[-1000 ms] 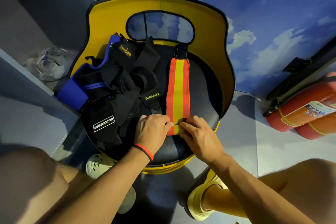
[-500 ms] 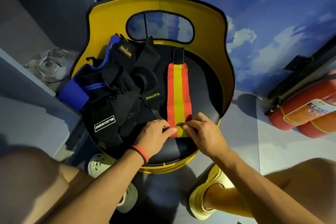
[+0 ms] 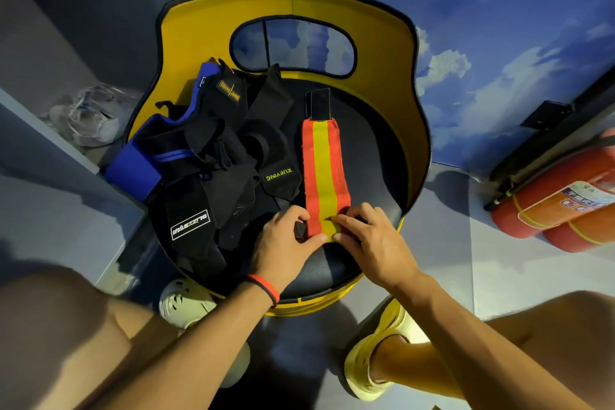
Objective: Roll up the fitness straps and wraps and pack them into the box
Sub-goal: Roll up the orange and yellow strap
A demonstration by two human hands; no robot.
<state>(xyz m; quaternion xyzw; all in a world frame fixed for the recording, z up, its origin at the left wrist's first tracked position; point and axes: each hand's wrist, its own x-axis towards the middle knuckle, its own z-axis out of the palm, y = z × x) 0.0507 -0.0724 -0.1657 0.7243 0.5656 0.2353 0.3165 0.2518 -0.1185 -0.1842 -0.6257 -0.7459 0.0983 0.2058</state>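
An orange wrap with a yellow middle stripe lies flat and lengthwise on the black seat of a yellow chair, its black fastening tab at the far end. My left hand and my right hand pinch the wrap's near end from either side, where it is folded into a small roll. A heap of black wraps and straps, with a blue one underneath, lies on the seat's left half. No box is in view.
The chair's yellow backrest curves around the seat's far side. Two red fire extinguishers lie on the floor at right. A grey shelf with clear plastic items stands at left. My knees and sandalled feet flank the chair.
The near end of the orange wrap has been turned over into a roll and both hands have shifted slightly away from me along it.
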